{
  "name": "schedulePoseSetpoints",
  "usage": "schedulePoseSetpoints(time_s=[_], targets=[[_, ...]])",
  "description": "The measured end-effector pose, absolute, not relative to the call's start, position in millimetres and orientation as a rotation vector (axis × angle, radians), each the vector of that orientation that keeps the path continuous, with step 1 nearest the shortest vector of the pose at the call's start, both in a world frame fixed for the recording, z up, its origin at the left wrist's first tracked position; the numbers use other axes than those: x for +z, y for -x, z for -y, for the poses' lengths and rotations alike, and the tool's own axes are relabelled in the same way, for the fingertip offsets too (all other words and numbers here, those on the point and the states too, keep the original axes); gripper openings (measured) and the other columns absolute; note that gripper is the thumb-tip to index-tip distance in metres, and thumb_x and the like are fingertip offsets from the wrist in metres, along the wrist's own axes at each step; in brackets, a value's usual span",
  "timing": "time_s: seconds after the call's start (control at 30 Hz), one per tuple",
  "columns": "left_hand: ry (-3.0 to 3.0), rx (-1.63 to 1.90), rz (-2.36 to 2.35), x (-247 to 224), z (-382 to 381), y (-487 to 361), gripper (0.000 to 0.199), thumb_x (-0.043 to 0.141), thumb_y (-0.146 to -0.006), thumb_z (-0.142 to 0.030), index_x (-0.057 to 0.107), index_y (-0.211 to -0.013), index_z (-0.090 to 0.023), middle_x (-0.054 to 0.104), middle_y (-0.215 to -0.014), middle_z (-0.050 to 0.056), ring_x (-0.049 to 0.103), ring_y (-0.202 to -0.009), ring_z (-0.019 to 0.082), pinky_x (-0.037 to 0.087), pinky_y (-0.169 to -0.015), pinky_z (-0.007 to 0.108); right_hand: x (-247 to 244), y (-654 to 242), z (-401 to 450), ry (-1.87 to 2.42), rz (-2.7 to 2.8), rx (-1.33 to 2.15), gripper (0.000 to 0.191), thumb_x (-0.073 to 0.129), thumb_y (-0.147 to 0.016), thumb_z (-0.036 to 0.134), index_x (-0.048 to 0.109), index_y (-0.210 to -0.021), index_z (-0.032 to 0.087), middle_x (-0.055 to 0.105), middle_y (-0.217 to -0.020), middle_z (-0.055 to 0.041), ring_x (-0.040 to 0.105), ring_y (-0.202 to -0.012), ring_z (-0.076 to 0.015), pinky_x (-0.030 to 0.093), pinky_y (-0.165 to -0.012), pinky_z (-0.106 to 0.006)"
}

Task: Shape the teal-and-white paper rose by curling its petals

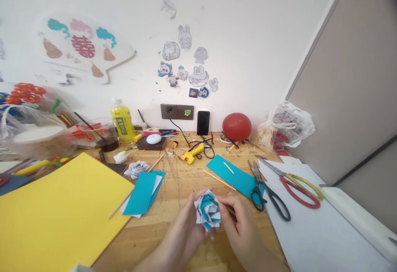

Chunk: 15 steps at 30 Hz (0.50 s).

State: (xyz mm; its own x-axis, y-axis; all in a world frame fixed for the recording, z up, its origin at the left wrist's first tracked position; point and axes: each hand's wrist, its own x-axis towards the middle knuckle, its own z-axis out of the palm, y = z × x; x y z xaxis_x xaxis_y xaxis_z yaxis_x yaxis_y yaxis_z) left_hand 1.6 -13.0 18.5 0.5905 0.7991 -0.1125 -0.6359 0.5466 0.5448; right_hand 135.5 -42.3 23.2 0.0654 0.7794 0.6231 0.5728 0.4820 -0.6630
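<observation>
1. Head view: a teal and pale grey paper flower (207, 211) sits between the two hands, above the near part of the wooden tabletop (139, 245), its layered petals facing up toward the camera.
2. The left hand (187, 220) is curled around the flower's left side and underside, supporting it.
3. The right hand (240, 224) is narrowed at the flower's right edge, thumb and forefinger pinching what looks like a thin wooden stick (216, 200), mostly hidden by the fingers.
4. Beyond the right hand, black-handled scissors (258, 177) lie partly across a teal paper strip (225, 170); just beside them, scissors with one red and one yellow handle (281, 173) rest on white sheets (316, 235).
5. Left of the hands, a stack of teal and white paper rectangles (141, 193) lies near a crumpled grey paper flower (136, 169) and a large yellow sheet (62, 210).
6. Farther back are a yellow glue gun (192, 154), a white computer mouse (154, 139) and a bottle of yellow drink (123, 123).
7. Against the wall, a smartphone (203, 123) leans upright, with a red balloon (237, 127) to its right.
</observation>
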Motion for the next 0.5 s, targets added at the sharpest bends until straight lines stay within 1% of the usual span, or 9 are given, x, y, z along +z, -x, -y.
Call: schedulePoseSetpoints(time_s=[0.07,0.17,0.27,0.37,0.5], targets=[[-0.54,0.845,-0.408,18.2,11.8,-1.5,0.03,0.056,-0.079,-0.036,0.058,-0.104,-0.018,0.064,-0.074,0.005,0.059,-0.058,0.018,0.04,-0.046,0.025,27.1,-138.2,42.8,1.175,1.675,0.17,0.014,0.041,-0.088,0.021,0.055,-0.085,0.019,0.061,-0.069,-0.0028,0.06,-0.062,-0.0159,0.048,-0.055,-0.025],[-0.57,0.877,-0.437,18.6,9.9,-0.5,0.025,0.058,-0.077,-0.032,0.06,-0.098,-0.018,0.064,-0.075,0.005,0.06,-0.06,0.018,0.042,-0.051,0.026,32.4,-141.4,41.9,1.142,1.751,0.202,0.012,0.043,-0.087,0.022,0.055,-0.084,0.019,0.061,-0.07,-0.0022,0.059,-0.063,-0.0152,0.047,-0.057,-0.025],[-0.561,0.896,-0.445,18.9,9.5,0.3,0.022,0.058,-0.076,-0.03,0.061,-0.094,-0.017,0.063,-0.077,0.004,0.059,-0.066,0.018,0.043,-0.056,0.028,36.0,-142.5,40.1,1.162,1.722,0.363,0.012,0.045,-0.086,0.023,0.055,-0.081,0.018,0.06,-0.07,-0.0017,0.059,-0.063,-0.0145,0.047,-0.057,-0.024],[-0.566,0.903,-0.457,18.3,10.0,0.5,0.021,0.057,-0.075,-0.028,0.061,-0.092,-0.018,0.063,-0.078,0.004,0.057,-0.067,0.018,0.042,-0.056,0.028,38.5,-142.2,39.1,1.204,1.652,0.576,0.015,0.045,-0.086,0.025,0.054,-0.077,0.018,0.059,-0.07,-0.0013,0.059,-0.066,-0.0145,0.049,-0.059,-0.024],[-0.575,0.899,-0.454,17.5,9.7,0.4,0.02,0.057,-0.075,-0.028,0.062,-0.091,-0.017,0.062,-0.078,0.004,0.056,-0.066,0.018,0.042,-0.056,0.028,40.8,-142.7,38.0,1.192,1.568,0.812,0.015,0.046,-0.085,0.029,0.052,-0.076,0.019,0.057,-0.071,-0.0003,0.059,-0.066,-0.0146,0.049,-0.06,-0.025]])
